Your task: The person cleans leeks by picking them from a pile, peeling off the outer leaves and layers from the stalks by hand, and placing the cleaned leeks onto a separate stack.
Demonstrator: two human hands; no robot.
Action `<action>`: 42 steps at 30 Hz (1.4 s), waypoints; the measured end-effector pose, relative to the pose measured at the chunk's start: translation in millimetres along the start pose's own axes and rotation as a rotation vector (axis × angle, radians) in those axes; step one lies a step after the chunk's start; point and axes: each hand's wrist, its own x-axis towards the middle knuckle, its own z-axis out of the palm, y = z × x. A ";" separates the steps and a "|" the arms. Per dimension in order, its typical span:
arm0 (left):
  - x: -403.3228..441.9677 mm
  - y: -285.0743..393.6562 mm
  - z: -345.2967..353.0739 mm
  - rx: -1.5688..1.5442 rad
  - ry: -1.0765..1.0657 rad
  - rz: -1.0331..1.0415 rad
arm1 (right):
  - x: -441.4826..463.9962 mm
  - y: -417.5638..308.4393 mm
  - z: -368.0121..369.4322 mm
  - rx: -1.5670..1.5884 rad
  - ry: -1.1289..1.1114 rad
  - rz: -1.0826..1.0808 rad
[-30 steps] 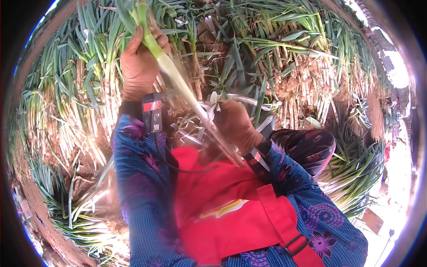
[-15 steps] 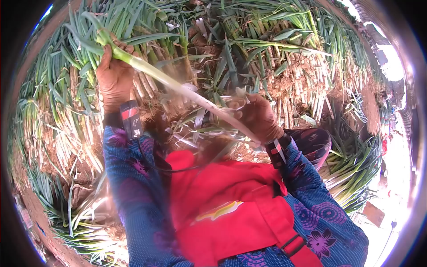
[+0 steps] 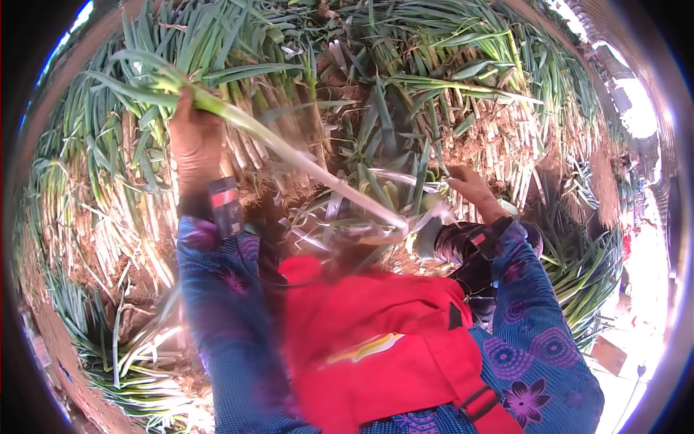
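Observation:
My left hand (image 3: 196, 141) is closed around the upper, green part of a long green onion (image 3: 289, 153). Its leaves spread out past the fist, while the pale stalk slants down to the right across my lap. To the right of the stalk's lower end, and apart from it, is my right hand (image 3: 473, 189), its fingers drawn together. Thin whitish strips of peel (image 3: 405, 178) show beside those fingertips, partly smeared by motion. Whether the fingers grip one of the strips is hard to make out.
Bundled green onions (image 3: 79, 210) stand along the left, and another row of green onions (image 3: 491, 108) lies at the back right. More onions (image 3: 144, 383) lie at the lower left and a pile of onions (image 3: 585, 282) at the right. Peel scraps (image 3: 318, 217) litter the ground before me.
My right hand has moved off the lower stalk, away to the right. My left hand still holds the green onion and has shifted slightly down and right.

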 end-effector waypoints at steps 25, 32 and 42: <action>3.7 3.8 -8.8 0.001 0.122 -0.035 | -46.8 -282.7 85.5 1.411 -0.286 -0.163; 6.3 13.8 -23.0 -0.028 0.089 -0.005 | -42.1 -232.6 62.4 1.693 -0.419 -0.173; 6.2 20.0 -34.1 0.060 0.181 0.016 | -19.9 -69.5 7.0 0.484 -0.010 0.307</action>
